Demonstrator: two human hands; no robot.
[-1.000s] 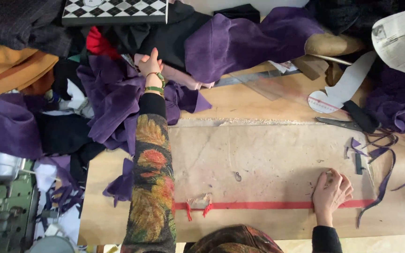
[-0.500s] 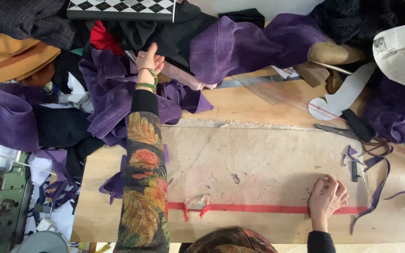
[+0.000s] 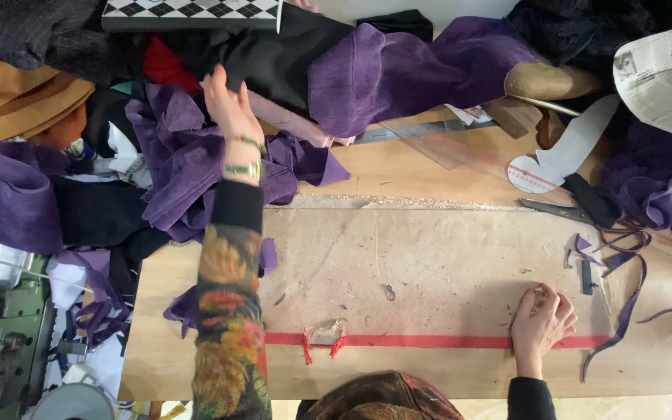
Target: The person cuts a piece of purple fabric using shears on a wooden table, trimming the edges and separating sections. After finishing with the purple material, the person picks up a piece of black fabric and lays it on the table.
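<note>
Left hand [image 3: 231,117] has reached further into soft purple fabric [image 3: 188,167].

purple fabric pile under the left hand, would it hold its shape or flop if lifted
The purple fabric pile would probably flop: it already lies in soft folds and crumples under the left hand. It looks napped like suede or velvet, so likely grippy rather than slippery. Loose scraps may well drag along, since pieces overlap and spill over the table edge.
</note>
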